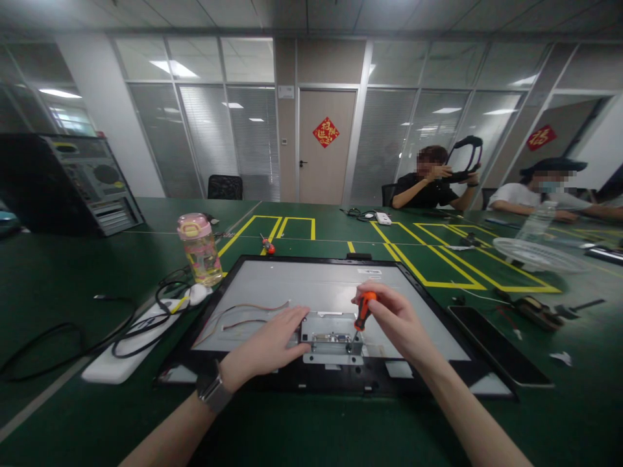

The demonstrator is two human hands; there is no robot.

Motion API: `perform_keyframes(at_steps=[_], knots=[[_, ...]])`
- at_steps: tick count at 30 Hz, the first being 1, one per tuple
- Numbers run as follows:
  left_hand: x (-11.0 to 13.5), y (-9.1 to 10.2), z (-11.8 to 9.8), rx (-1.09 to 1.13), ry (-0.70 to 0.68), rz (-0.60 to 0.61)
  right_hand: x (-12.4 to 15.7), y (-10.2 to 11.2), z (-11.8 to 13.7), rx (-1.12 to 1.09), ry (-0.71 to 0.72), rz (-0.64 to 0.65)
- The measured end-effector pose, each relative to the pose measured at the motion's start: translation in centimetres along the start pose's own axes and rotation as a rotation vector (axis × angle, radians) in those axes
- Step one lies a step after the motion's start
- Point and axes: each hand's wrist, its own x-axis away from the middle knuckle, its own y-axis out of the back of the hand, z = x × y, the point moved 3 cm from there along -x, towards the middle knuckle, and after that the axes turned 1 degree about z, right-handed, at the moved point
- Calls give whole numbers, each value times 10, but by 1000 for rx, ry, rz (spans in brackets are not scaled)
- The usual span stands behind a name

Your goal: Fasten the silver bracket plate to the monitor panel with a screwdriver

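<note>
The back of a flat monitor panel (272, 275) lies on the green table before me, its silver sheet set in a black frame. A small metal housing with ports (327, 326) sits on its lower middle. My left hand (270, 340) grips the housing's left end, fingers behind and thumb in front. In my right hand (396, 311) is an orange and black screwdriver (364, 311), tilted, with its tip down at the housing's right end by the ports. What the tip meets is too small to tell. Thin loose cables (243, 318) run across the panel left of the housing.
Left of the panel are a white power strip (134, 340) with black cables and a pink-lidded bottle (198, 250). A red-handled screwdriver (267, 245) lies behind. A black phone (496, 344) lies at right. A computer case (73, 185) stands far left. Two people sit across the table.
</note>
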Motion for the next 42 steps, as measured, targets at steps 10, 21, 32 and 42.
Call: perform_keyframes(at_steps=[10,21,32,42], knots=[[-1,-2,2,-12,-17,1,-1,3,0,136,48,-8],[0,0,0,11,-14,-10,1,5,7,638,263,-137],[-2,-1,0,-7,-14,-8,4,2,12,727,369,-164],[-1,-1,1,-29,-13,0,3,3,5,636,293,-193]])
